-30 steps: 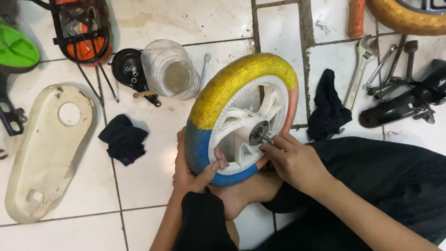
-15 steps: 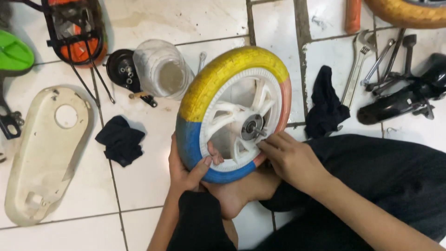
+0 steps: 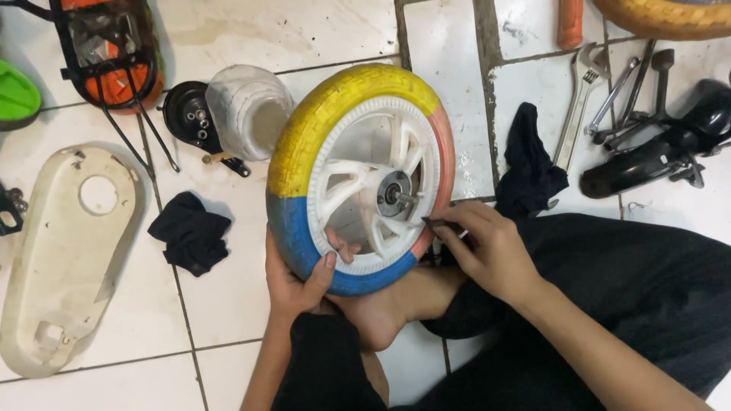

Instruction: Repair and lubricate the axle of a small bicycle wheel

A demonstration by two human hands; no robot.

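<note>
Your right hand is drawing away from the hub, sliding out toward four o'clock past the wheel rim, pinching a small dark piece in its fingertips. The axle stub is now showing bare at the centre. Your left hand is shifting lower at seven o'clock, thumb over the blue tyre section.
</note>
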